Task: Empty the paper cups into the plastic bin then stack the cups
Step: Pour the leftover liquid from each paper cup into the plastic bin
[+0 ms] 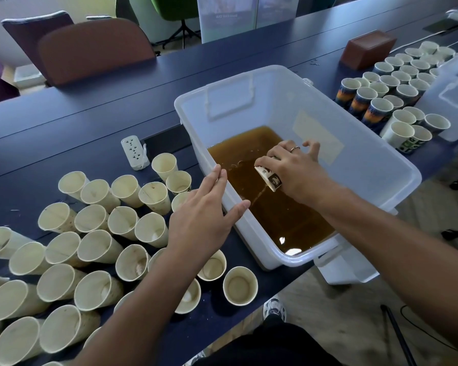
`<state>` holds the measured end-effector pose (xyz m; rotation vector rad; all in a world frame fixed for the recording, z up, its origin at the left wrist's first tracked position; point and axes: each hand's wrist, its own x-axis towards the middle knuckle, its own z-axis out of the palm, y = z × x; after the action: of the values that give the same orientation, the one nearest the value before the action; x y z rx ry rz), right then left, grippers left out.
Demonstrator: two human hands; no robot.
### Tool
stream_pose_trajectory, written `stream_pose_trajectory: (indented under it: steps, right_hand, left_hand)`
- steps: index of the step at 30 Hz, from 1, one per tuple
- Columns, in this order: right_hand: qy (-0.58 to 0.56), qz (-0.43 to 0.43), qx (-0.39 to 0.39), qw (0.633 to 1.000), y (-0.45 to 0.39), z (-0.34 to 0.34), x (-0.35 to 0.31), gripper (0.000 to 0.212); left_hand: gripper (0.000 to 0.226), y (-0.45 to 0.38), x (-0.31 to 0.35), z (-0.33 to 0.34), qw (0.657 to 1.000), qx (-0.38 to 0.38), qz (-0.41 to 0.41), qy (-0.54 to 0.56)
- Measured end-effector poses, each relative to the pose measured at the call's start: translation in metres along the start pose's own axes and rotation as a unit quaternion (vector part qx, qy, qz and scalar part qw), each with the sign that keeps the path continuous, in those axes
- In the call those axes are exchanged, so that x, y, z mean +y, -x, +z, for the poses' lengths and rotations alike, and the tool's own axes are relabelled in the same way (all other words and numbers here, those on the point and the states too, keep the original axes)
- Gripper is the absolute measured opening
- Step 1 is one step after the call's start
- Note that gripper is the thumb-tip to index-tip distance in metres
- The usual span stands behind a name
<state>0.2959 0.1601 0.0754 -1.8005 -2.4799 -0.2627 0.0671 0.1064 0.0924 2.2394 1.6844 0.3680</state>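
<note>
A clear plastic bin point(296, 83) stands on the dark blue table, holding brown liquid point(275, 215). My right hand point(296, 167) is inside the bin and grips a printed paper cup point(269, 178) tipped mouth-down, with a thin stream of liquid running from it. My left hand point(204, 215) hovers with straight fingers at the bin's left rim, over several empty paper cups point(95, 247) standing on the table to the left. Whether it touches the rim I cannot tell.
Several more printed cups point(389, 96) stand at the right behind the bin, beside a second clear bin point(455, 96) and a brown box point(368, 48). A white power strip point(134, 151) lies left of the bin. Chairs stand beyond the table.
</note>
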Motion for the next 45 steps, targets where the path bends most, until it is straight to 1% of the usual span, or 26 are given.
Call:
stream_pose_trajectory:
  steps: [4, 8, 9, 12, 13, 16, 17, 20, 24, 27, 28, 31, 32, 33, 36, 38, 41, 43, 45]
  right_hand:
    - [0.011, 0.004, 0.017, 1.000, 0.000, 0.002, 0.000, 0.070]
    - [0.005, 0.026, 0.066, 0.997, -0.002, 0.002, 0.001, 0.069]
    - [0.003, 0.030, 0.064, 0.998, -0.002, 0.003, 0.001, 0.069]
    - [0.012, 0.020, 0.016, 1.000, -0.001, 0.001, -0.001, 0.066]
    - [0.011, 0.020, 0.013, 1.000, 0.000, 0.001, -0.001, 0.066]
    - [0.000, 0.042, 0.056, 0.998, -0.002, 0.000, 0.001, 0.068]
    - [-0.004, 0.046, 0.056, 0.997, -0.003, 0.000, 0.001, 0.068]
    - [0.008, 0.030, 0.014, 0.999, -0.002, 0.000, -0.001, 0.066]
    - [-0.006, 0.054, 0.042, 0.998, -0.002, 0.000, 0.003, 0.066]
    - [0.017, 0.039, -0.024, 0.999, -0.001, -0.001, 0.000, 0.063]
    - [0.019, 0.042, -0.029, 0.999, 0.000, -0.001, 0.000, 0.061]
    - [0.012, 0.074, 0.010, 0.997, 0.000, -0.004, 0.002, 0.062]
    - [0.014, 0.080, 0.009, 0.997, -0.001, -0.004, 0.003, 0.063]
    - [0.013, 0.081, -0.009, 0.997, -0.001, -0.005, 0.002, 0.064]
    - [0.029, 0.069, -0.102, 0.992, 0.001, -0.002, 0.000, 0.062]
    - [0.004, 0.088, -0.110, 0.990, 0.001, -0.001, 0.003, 0.059]
    - [-0.094, 0.120, -0.077, 0.985, 0.000, -0.005, 0.006, 0.059]
    - [-0.181, 0.142, -0.055, 0.972, -0.001, -0.013, 0.005, 0.061]
    - [-0.256, 0.168, -0.034, 0.951, -0.002, -0.027, 0.001, 0.063]
  left_hand:
    - [0.080, 0.000, 0.000, 0.000, 1.000, 0.001, 0.001, 0.001]
    - [0.080, 0.000, 0.000, 0.000, 1.000, 0.003, 0.002, 0.004]
    - [0.080, 0.001, 0.000, 0.000, 1.000, 0.004, 0.002, 0.005]
    - [0.080, 0.001, 0.000, -0.001, 1.000, 0.006, 0.002, 0.007]
    - [0.079, 0.001, 0.000, -0.001, 1.000, 0.007, 0.002, 0.007]
    - [0.079, 0.001, 0.000, -0.001, 1.000, 0.006, 0.002, 0.009]
    - [0.079, 0.001, 0.000, -0.001, 1.000, 0.007, 0.003, 0.010]
    - [0.079, 0.002, 0.000, -0.001, 1.000, 0.007, 0.000, 0.011]
    - [0.079, 0.002, 0.001, -0.002, 1.000, 0.000, -0.003, 0.009]
    - [0.079, 0.002, 0.002, -0.002, 1.000, -0.001, -0.004, 0.010]
    - [0.079, 0.002, 0.002, -0.003, 1.000, -0.002, -0.006, 0.011]
    - [0.079, 0.002, 0.003, -0.003, 1.000, -0.005, -0.009, 0.012]
    - [0.079, 0.002, 0.003, -0.004, 1.000, -0.006, -0.009, 0.012]
    - [0.079, 0.002, 0.003, -0.004, 1.000, -0.007, -0.010, 0.012]
    - [0.079, 0.002, 0.004, -0.005, 1.000, -0.013, -0.012, 0.012]
    - [0.079, 0.003, 0.005, -0.006, 1.000, -0.015, -0.014, 0.015]
    - [0.078, 0.002, 0.006, -0.008, 1.000, -0.018, -0.016, 0.013]
    - [0.078, 0.000, 0.005, -0.010, 0.999, -0.024, -0.011, 0.020]
    - [0.078, -0.003, 0.002, -0.015, 0.998, -0.039, -0.008, 0.056]
